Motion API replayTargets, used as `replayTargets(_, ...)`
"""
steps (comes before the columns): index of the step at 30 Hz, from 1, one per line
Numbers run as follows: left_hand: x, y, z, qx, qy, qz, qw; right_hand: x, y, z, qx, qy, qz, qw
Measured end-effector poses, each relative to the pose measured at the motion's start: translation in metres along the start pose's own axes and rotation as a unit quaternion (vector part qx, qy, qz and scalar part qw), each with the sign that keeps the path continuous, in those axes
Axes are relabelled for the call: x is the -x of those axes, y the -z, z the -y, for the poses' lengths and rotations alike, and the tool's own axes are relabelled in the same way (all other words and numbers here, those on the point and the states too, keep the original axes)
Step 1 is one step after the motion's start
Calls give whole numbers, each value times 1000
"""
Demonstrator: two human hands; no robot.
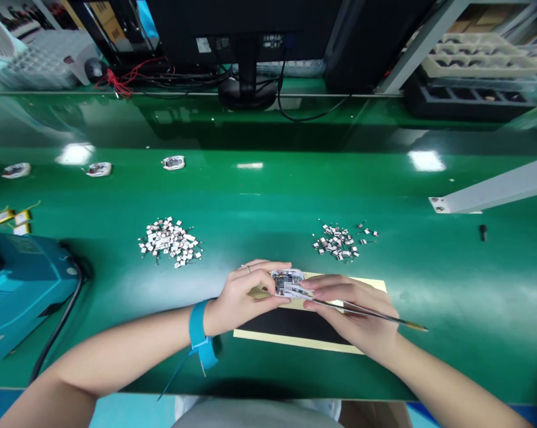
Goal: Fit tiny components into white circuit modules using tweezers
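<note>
Low over the front middle of the bench, my left hand [245, 291] grips a small white-cased device [286, 279] with its circuit board facing up. A teal wrist strap [200, 333] circles that wrist. My right hand [355, 306] is closed round metal tweezers [361, 310]; their tips reach to the lower right part of the board, and whether they pinch a part is too small to tell. Beneath both hands lies a black sheet with a cream border [290, 324]. Beyond the hands sit a left pile of small white-topped components [167, 239] and a right pile of similar components [337, 241].
Three similar white devices [173, 162] stand in a row at the far left. Yellow-edged batteries [22, 217] lie near a teal machine [22, 291]. A monitor stand [247, 89] and cables are at the back. A grey metal bracket [495, 187] juts in from the right.
</note>
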State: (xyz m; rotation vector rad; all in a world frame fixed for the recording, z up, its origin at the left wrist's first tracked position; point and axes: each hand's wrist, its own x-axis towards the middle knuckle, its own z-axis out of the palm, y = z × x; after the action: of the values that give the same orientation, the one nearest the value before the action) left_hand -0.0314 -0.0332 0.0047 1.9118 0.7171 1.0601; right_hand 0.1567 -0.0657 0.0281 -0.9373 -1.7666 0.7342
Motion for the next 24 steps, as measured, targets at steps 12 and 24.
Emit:
replayTargets(12,-1,1,8,-31,-47,-4,998,2,0,-4,-47,-41,-21,998)
replayTargets(24,-1,2,6,-61,-77,-1,995,1,-3,-2,-48,-30,-19,998)
